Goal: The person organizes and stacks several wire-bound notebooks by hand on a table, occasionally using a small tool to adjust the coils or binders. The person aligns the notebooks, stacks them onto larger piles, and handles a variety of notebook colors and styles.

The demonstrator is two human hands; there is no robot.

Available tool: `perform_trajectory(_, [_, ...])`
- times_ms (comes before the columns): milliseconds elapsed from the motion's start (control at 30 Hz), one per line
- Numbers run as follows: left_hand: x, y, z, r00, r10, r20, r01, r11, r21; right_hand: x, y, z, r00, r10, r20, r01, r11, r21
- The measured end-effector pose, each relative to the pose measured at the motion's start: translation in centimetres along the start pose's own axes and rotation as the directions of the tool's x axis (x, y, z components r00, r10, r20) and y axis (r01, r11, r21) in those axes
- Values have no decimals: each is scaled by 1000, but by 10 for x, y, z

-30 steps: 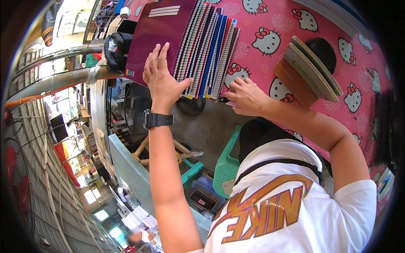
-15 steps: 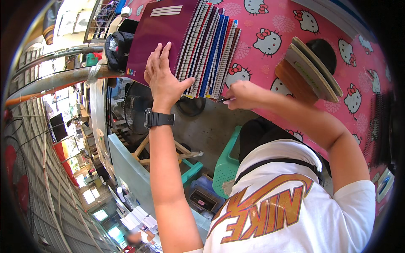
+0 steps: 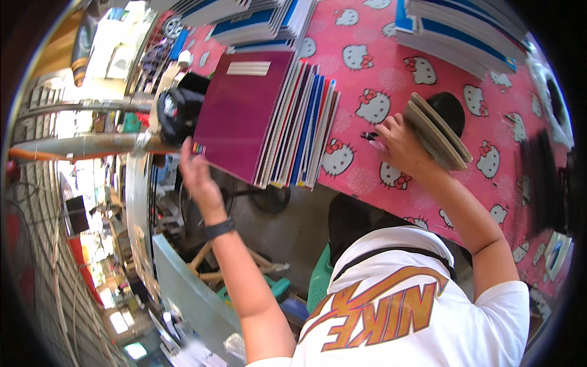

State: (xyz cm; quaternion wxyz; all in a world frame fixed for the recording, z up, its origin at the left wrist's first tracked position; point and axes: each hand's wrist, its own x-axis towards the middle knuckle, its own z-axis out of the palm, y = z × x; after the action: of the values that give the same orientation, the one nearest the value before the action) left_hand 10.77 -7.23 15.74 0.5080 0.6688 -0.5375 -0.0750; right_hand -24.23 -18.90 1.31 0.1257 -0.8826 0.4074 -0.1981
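A stack of spiral notebooks [image 3: 251, 116] lies fanned near the table's front edge, a purple cover on top and the bound edges stepped toward the right. Beside the stack's near left corner is my left hand [image 3: 200, 186], fingers apart and slightly blurred, holding nothing. Whether its fingertips touch the corner I cannot tell. Farther right, my right hand [image 3: 400, 145] is closed round a small pen-like tool [image 3: 369, 136] with a dark tip, pointing left. Its knuckles lie against or just in front of a thick layered board block [image 3: 437, 134] with a round black knob; contact is unclear.
Piles of blue-and-white books [image 3: 263, 24] stand behind the notebooks, with another book pile [image 3: 458, 37] at the far right. A pink patterned cloth [image 3: 361, 177] covers the table. Black wire coils [image 3: 541, 183] lie at the right. A green stool [image 3: 319, 281] is below.
My left hand has come off the purple cover and moved left to the stack's corner. My right hand went from the notebooks' near edge right to the board block, still holding the tool.
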Motion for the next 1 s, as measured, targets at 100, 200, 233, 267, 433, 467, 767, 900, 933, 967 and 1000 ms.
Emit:
perform_trajectory(100, [-6,-52,-52,930,-337,-145,300,926,-229,-3,5,-18,992,76,97,-59,983,-172])
perform_trajectory(200, [0,-104,-77,871,-486,-74,392,777,-492,8,-1,-17,992,124,12,-123,991,-49])
perform_trajectory(233, [5,-116,-71,847,-532,7,446,703,-553,18,-2,-16,990,139,19,-140,982,130])
perform_trajectory(267, [10,-129,-65,817,-568,93,501,621,-603,29,-3,-12,988,155,-6,-154,982,106])
perform_trajectory(433, [26,-193,-31,699,-520,490,669,233,-706,94,-17,39,947,317,53,-315,886,340])
perform_trajectory(467, [31,-195,-24,675,-501,542,702,208,-681,101,-20,44,949,314,37,-309,895,322])
perform_trajectory(767, [47,-213,-5,564,-365,740,819,136,-557,84,-104,75,666,641,381,-408,-114,906])
perform_trajectory(900, [29,-184,0,518,-375,769,843,71,-533,98,-78,97,718,652,245,-360,46,932])
perform_trajectory(933, [18,-172,0,501,-389,773,848,41,-529,103,-70,105,731,649,210,-341,80,937])
perform_trajectory(967, [5,-163,0,486,-404,775,847,-2,-532,114,-67,99,789,578,211,-345,132,929])
perform_trajectory(1000, [-12,-153,2,478,-401,782,840,-53,-541,126,-66,90,838,502,215,-346,183,920])
